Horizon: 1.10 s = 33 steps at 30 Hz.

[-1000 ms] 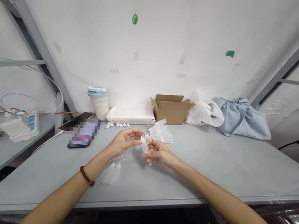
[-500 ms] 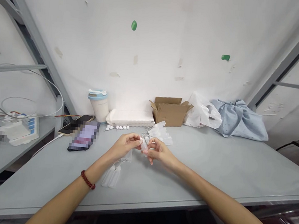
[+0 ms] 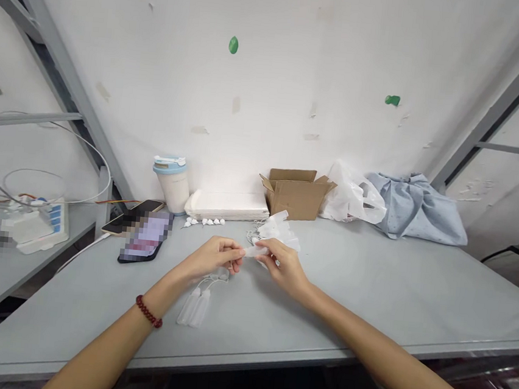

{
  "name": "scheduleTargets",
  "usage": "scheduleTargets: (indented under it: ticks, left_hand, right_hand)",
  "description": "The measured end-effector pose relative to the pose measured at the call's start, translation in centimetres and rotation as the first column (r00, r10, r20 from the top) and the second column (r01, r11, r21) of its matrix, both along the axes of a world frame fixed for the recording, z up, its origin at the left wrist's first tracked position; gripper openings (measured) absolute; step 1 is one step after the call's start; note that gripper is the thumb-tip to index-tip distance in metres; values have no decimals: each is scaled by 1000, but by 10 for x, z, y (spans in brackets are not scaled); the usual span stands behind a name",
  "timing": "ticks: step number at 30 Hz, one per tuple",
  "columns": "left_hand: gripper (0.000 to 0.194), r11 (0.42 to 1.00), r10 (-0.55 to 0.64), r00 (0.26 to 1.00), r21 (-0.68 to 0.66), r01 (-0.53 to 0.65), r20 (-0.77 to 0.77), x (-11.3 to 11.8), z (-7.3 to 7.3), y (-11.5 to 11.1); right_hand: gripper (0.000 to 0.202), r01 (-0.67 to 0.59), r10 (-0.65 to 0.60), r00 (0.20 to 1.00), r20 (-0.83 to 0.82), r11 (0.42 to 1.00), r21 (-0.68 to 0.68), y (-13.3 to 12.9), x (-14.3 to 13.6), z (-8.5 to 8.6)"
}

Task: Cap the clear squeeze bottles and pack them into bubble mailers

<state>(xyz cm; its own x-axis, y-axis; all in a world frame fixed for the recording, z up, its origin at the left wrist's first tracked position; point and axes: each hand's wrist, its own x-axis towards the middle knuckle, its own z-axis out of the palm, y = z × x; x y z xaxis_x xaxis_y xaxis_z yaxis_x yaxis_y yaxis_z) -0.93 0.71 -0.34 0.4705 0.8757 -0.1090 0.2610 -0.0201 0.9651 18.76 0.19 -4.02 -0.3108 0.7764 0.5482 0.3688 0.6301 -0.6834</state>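
Between both hands lies a small translucent plastic bottle (image 3: 255, 251), nearly level above the table. My left hand (image 3: 217, 256) pinches its left end, thumb against fingers. My right hand (image 3: 285, 267) grips the other end, and its fingers cover part of the bottle. Below my left hand, two similar bottles with thin white cords (image 3: 196, 308) lie side by side. Another clear piece (image 3: 221, 273) shows partly under that hand. Behind my right hand is a loose pile of more translucent bottles (image 3: 278, 224). Several small white pointed caps (image 3: 208, 221) stand in a row farther back.
Along the wall are a lidded cup (image 3: 172, 187), a white stack (image 3: 228, 205), an open cardboard box (image 3: 298, 197), a white plastic bag (image 3: 354, 194) and a blue cloth bundle (image 3: 418, 207). Two phones (image 3: 147, 239) lie left on the grey table (image 3: 369, 291).
The bottle has turned from a steep tilt to nearly level. My right hand has shifted slightly up and now covers its right end; my left hand stays close to its place.
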Motion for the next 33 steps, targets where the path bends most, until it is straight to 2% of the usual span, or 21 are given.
scheduleTargets:
  ticks: [2,4,7,9,11,13,16,18,20,23,26,30,33]
  left_hand:
    - [25,1000,-3,999,20,3,33,1,-1,-1]
    - [23,995,26,999,91,-29,34,3,-4,-2]
    - [20,959,82,996,271,-84,17,8,-8,-3]
    - [20,935,102,994,338,-105,27,10,-8,-3]
    - [22,946,76,997,315,-81,28,10,-6,-3]
    - [27,966,30,999,256,-33,17,9,-3,-3]
    - [36,982,-4,1000,190,7,-17,8,-2,-3]
    - [39,987,-2,1000,160,4,-10,8,-4,-2]
    - [40,992,12,1000,123,-15,29,9,-6,0]
    - [41,995,40,998,87,-44,52,9,-7,0]
    - [39,982,27,1000,187,-25,-12,9,-4,-3]
    - [33,924,38,994,383,5,-104,12,-4,-9]
    - [29,896,71,989,445,-5,-132,13,-6,-10]
  right_hand:
    - [21,-27,26,1000,-7,999,-45,1,1,3]
    - [24,-54,45,998,-54,984,-172,2,3,6]
    - [32,-149,82,980,-182,906,-395,6,4,7]
    - [36,-196,85,965,-250,865,-461,7,4,8]
    - [36,-214,91,957,-275,861,-462,6,3,9]
    - [34,-196,90,962,-257,886,-421,5,3,10]
    - [28,-103,58,983,-173,960,-260,2,3,11]
    - [25,-64,50,993,-108,990,-124,1,4,10]
    - [24,-70,69,997,-47,997,-35,0,4,8]
    - [26,-82,82,997,6,996,20,-1,3,6]
    - [26,-78,78,997,12,997,-8,0,3,7]
    - [30,-106,96,994,-58,974,-198,0,5,14]
    - [34,-126,90,988,-129,945,-303,-1,5,18]
